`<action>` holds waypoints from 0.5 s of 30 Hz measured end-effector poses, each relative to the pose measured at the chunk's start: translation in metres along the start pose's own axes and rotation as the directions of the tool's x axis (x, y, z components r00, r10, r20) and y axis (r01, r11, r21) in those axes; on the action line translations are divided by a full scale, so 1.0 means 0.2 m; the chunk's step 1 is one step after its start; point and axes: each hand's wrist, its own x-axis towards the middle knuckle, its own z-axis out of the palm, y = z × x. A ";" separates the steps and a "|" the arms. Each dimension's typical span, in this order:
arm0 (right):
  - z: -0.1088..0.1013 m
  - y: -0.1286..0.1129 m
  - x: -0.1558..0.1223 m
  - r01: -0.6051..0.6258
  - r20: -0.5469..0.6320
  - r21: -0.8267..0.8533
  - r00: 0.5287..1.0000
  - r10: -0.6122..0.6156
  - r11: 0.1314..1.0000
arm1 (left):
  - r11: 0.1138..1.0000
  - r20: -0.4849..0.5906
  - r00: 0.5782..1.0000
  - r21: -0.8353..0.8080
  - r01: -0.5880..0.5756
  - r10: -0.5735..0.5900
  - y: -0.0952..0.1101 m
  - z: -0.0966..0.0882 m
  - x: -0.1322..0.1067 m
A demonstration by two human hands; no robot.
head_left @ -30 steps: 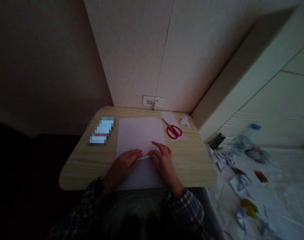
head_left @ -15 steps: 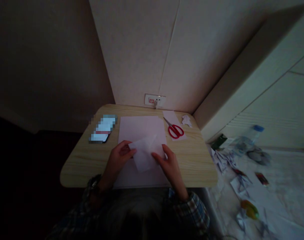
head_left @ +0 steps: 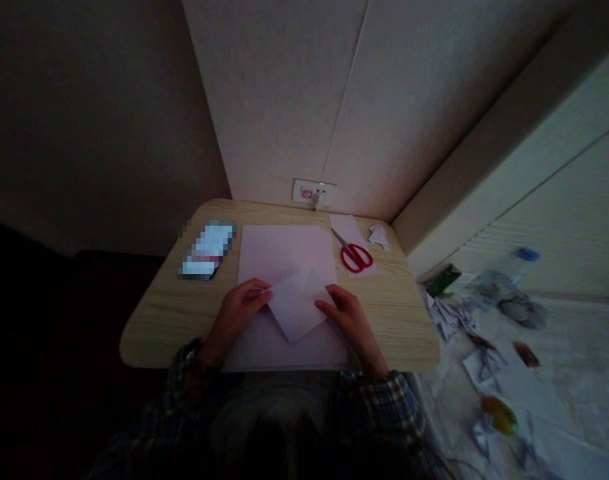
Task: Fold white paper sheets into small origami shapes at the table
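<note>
A folded piece of white paper (head_left: pixel 295 312) is held between my two hands, above a stack of white paper sheets (head_left: pixel 279 250) on the small wooden table (head_left: pixel 159 327). My left hand (head_left: pixel 241 310) pinches its left corner between thumb and fingers. At the right edge, my right hand (head_left: pixel 348 319) grips it the same way, thumb on top. The fingertips beneath the paper are hidden. One corner of the folded piece points towards the wall, another towards me.
Red-handled scissors (head_left: pixel 355 256) lie on a narrow paper strip (head_left: pixel 343 224), beside a small folded paper shape (head_left: pixel 379 236). A lit phone (head_left: pixel 207 250) lies at left. Behind the table is a wall socket (head_left: pixel 314 193). Right of it, a bottle (head_left: pixel 514 267) and folded papers (head_left: pixel 444 317) lie on a pale surface.
The folded paper has turned slightly and lies flatter between my hands. My right hand has shifted a little to the right. The camera view has also moved slightly.
</note>
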 end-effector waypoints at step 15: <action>-0.04 -0.09 -0.05 0.212 0.057 -0.029 0.976 -0.210 0.977 | 0.992 -0.065 0.990 -0.005 -0.125 0.125 0.06 -0.01 -0.04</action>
